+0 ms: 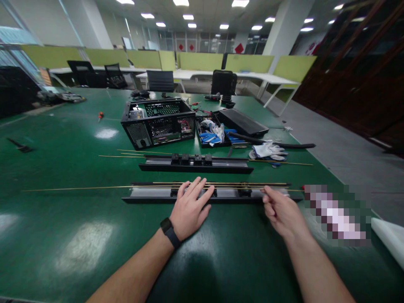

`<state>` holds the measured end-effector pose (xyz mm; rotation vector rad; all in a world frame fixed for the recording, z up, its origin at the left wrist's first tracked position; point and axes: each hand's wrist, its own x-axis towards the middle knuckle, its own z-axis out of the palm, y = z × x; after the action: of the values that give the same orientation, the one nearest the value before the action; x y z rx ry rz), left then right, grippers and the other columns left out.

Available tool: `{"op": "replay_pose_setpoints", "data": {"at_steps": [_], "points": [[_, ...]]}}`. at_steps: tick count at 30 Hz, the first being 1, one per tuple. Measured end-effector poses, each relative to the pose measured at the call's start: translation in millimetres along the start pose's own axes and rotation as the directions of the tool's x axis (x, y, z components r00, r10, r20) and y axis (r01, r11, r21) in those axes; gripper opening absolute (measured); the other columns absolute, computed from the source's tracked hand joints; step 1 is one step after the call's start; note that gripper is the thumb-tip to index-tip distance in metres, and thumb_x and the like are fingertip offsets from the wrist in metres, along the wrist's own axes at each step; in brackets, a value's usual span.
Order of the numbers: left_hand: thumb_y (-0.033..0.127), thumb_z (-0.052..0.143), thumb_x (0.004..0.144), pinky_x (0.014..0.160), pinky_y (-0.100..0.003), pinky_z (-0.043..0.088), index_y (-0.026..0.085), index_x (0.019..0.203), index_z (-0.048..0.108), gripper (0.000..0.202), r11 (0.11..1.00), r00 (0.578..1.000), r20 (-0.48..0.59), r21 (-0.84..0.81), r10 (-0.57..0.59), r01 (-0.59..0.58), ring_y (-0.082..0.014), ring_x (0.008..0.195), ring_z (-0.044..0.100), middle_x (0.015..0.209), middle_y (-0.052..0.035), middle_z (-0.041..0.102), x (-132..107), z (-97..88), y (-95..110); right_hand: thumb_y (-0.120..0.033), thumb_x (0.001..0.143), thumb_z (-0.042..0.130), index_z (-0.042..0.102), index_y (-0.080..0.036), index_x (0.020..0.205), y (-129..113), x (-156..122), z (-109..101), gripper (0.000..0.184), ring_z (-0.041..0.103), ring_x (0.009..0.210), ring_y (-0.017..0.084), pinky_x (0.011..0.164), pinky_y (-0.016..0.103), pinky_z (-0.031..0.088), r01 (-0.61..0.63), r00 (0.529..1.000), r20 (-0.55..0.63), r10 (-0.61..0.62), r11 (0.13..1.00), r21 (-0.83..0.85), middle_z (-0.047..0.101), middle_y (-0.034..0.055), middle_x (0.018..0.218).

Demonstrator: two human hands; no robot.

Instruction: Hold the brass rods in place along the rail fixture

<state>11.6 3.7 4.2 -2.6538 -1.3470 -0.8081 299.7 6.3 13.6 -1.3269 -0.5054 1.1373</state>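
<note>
A long black channel rail (142,200) with a pale inner face lies across the table in front of me. Thin brass-coloured rods (75,189) run along it, one reaching far out past its left end. Black blocks (245,189) sit inside the channel, some partly covered by my fingers. My left hand (191,210), with a dark watch on its wrist, rests over the middle of the rail, fingers spread across the rods. Near the right end, my right hand (280,210) is closed in a pinch on a rod; its fingertips partly hide the grip.
Behind lies a second black rail (195,169) with several blocks and more rods. Farther back are an open computer case (158,122), a black tray (215,142) holding gloves, a dark panel (243,121), and white gloves (268,150). A blurred patch covers something at right.
</note>
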Motion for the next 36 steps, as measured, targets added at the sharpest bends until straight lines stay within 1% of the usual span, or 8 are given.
{"op": "replay_pose_setpoints", "data": {"at_steps": [3,9,11,17,24,31,33,36], "points": [[0.030,0.057,0.094,0.118,-0.051,0.026,0.028,0.145,0.049,0.051,1.000,1.000,0.002,-0.001,-0.006,0.006,-0.0283,0.145,0.037,0.154,-0.0096,0.044,0,-0.3,0,-0.042,0.068,0.085,0.065,-0.014,0.080,4,-4,5,0.037,0.035,0.029,0.004,0.023,0.015,0.018,-0.008,0.999,0.052,0.010,0.999,-0.041,0.060,0.0000,0.058],[0.031,0.057,0.094,0.118,-0.051,0.025,0.028,0.145,0.049,0.052,1.000,1.000,0.006,-0.002,-0.007,0.007,-0.0286,0.145,0.036,0.155,-0.0096,0.044,0,0.0,-1,-0.030,0.077,0.075,0.063,-0.015,0.080,-7,4,-5,0.019,0.037,0.031,0.006,0.024,0.015,0.022,0.081,0.968,-0.240,-0.070,0.996,0.037,0.055,-0.0035,0.054],[0.032,0.056,0.095,0.118,-0.051,0.025,0.028,0.145,0.049,0.051,1.000,1.000,0.008,-0.001,-0.006,0.006,-0.0286,0.145,0.036,0.155,-0.0100,0.044,0,0.3,0,-0.029,0.077,0.074,0.064,-0.015,0.080,-7,5,-6,0.018,0.037,0.031,0.005,0.024,0.015,0.022,0.071,0.974,-0.220,-0.059,0.996,0.051,0.053,-0.0042,0.053],[0.032,0.054,0.096,0.118,-0.052,0.024,0.027,0.145,0.049,0.049,1.000,1.000,0.016,0.006,-0.005,0.005,-0.0278,0.146,0.035,0.155,-0.0098,0.043,0,-0.8,1,-0.036,0.066,0.085,0.065,-0.014,0.079,3,-1,1,0.033,0.035,0.031,0.004,0.023,0.014,0.020,0.026,1.000,0.014,-0.026,1.000,0.009,0.057,-0.0019,0.056],[0.031,0.055,0.095,0.118,-0.051,0.025,0.028,0.144,0.050,0.050,1.000,1.000,0.004,-0.001,-0.005,0.005,-0.0281,0.146,0.036,0.155,-0.0094,0.044,0,-0.9,0,-0.035,0.070,0.082,0.064,-0.014,0.081,-3,5,-6,0.029,0.037,0.031,0.005,0.023,0.015,0.021,0.071,0.984,-0.165,-0.061,0.996,0.058,0.055,-0.0033,0.055],[0.032,0.055,0.095,0.118,-0.052,0.024,0.028,0.145,0.049,0.050,1.000,1.000,0.015,0.002,-0.010,0.010,-0.0284,0.146,0.034,0.155,-0.0095,0.044,-1,0.1,0,-0.040,0.065,0.087,0.065,-0.014,0.080,3,-4,5,0.038,0.035,0.030,0.004,0.023,0.014,0.020,0.018,0.999,0.041,-0.018,1.000,0.003,0.057,-0.0027,0.056],[0.032,0.055,0.095,0.118,-0.052,0.025,0.028,0.145,0.049,0.050,1.000,1.000,0.010,0.001,-0.007,0.007,-0.0284,0.146,0.035,0.155,-0.0095,0.044,0,0.2,0,-0.043,0.065,0.087,0.063,-0.015,0.079,3,-5,6,0.040,0.035,0.030,0.004,0.023,0.014,0.020,0.033,0.999,0.029,-0.033,0.999,-0.010,0.058,-0.0018,0.057],[0.031,0.056,0.095,0.118,-0.052,0.025,0.028,0.144,0.050,0.050,1.000,1.000,0.004,0.002,-0.007,0.007,-0.0285,0.146,0.036,0.154,-0.0097,0.044,0,0.2,0,-0.043,0.070,0.084,0.062,-0.016,0.078,-2,-1,1,0.036,0.037,0.030,0.005,0.024,0.015,0.020,0.075,0.991,-0.112,-0.075,0.997,0.002,0.057,-0.0021,0.055]]}}
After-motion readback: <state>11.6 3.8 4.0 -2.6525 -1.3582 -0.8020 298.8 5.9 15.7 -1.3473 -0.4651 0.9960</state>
